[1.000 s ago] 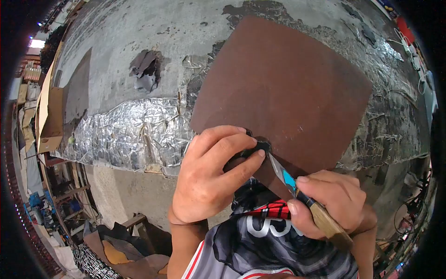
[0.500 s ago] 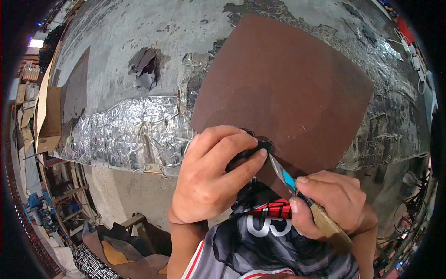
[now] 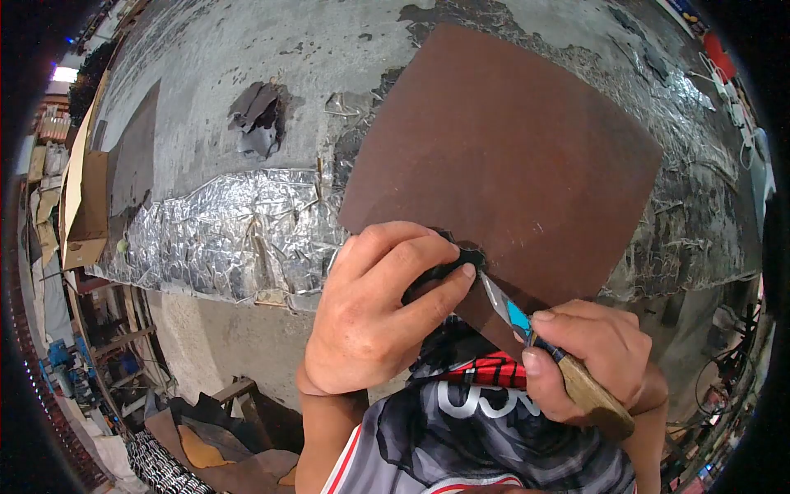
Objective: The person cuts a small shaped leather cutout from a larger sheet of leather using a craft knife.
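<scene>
A large brown sheet [image 3: 510, 156] lies on the worktable, its lower part extending over the front edge. My left hand [image 3: 383, 309] pinches a small black piece [image 3: 471, 258] at the sheet's lower left edge; much of that piece is hidden under the fingers. Closed around the wooden handle of a knife [image 3: 594, 393] is my right hand [image 3: 588, 358]. The knife's pointed blade, with a blue patch near the handle, has its tip close to the black piece and my left thumb. Whether the tip touches the piece I cannot tell.
Crumpled silver foil [image 3: 239, 235] covers the table's front part. A dark scrap [image 3: 259, 119] lies at the upper left, and a cardboard box [image 3: 86, 206] stands at the left edge. Below the table are leather-like scraps [image 3: 206, 445]. A power strip [image 3: 735, 107] is at the far right.
My right hand and the knife have shifted slightly to the right and down. My left hand has barely moved and still pinches the black piece.
</scene>
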`<action>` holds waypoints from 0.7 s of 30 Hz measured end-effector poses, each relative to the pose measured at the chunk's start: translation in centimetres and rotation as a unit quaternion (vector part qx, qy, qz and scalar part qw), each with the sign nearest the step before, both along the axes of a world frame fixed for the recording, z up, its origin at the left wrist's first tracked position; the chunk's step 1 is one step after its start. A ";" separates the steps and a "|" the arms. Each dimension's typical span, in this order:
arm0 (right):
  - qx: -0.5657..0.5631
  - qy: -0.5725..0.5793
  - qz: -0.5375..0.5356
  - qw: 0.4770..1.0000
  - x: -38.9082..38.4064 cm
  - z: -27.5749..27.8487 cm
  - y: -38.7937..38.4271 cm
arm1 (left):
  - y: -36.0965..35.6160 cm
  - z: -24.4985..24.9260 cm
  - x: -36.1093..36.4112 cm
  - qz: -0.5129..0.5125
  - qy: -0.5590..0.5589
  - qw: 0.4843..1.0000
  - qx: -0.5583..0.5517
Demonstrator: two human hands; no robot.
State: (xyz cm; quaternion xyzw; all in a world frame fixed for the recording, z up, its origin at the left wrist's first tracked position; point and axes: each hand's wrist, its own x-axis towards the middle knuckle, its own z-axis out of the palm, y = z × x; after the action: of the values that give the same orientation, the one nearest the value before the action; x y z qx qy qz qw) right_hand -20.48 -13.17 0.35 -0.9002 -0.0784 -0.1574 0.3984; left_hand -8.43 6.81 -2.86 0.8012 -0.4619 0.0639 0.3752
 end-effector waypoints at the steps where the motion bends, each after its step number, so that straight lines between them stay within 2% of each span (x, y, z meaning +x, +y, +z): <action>1: 0.002 -0.001 0.002 1.000 0.0 0.0 0.0 | 0.0 0.0 0.0 0.000 0.001 1.000 0.000; 6: 0.017 0.006 -0.002 1.000 0.1 0.0 0.2 | 0.4 -0.6 0.4 -0.030 -0.017 0.999 -0.006; 11: 0.011 0.007 0.005 1.000 0.5 0.3 0.2 | 0.4 -0.5 0.3 -0.024 -0.022 0.999 0.000; 17: 0.016 0.060 0.001 0.998 1.8 2.1 0.7 | 0.3 -0.6 0.2 -0.024 -0.017 0.999 -0.012; 21: -0.011 0.045 0.032 0.998 3.2 2.7 0.1 | 0.1 -0.2 0.1 0.002 -0.022 1.000 0.004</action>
State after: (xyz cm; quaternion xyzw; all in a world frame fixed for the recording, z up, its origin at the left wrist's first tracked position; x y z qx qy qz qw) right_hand -17.25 -13.10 3.01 -0.9076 -0.0911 -0.1028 0.3968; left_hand -8.36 6.87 -3.10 0.8017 -0.4690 0.0804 0.3617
